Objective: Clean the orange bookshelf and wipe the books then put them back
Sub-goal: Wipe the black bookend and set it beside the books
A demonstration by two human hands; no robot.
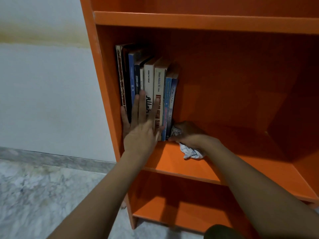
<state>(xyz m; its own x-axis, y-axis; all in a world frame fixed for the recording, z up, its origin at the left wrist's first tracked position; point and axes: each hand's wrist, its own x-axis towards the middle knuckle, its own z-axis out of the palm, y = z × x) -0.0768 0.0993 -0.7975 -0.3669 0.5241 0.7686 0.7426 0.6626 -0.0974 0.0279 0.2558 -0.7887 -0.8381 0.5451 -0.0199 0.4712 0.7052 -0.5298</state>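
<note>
An orange bookshelf (203,20) fills the right of the head view. Several books (150,78) stand upright at the left end of its middle shelf, spines outward, against the left side panel. My left hand (141,125) lies flat on the lower spines with straight, spread fingers. My right hand (189,135) grips a crumpled white cloth (190,151) on the shelf board, right beside the rightmost blue book. Part of the cloth is hidden under the hand.
The middle shelf board (259,163) stretches bare to the right of the books. A lower shelf (172,214) sits beneath it and an upper one above. A white wall (48,94) and a marble floor (43,195) lie to the left.
</note>
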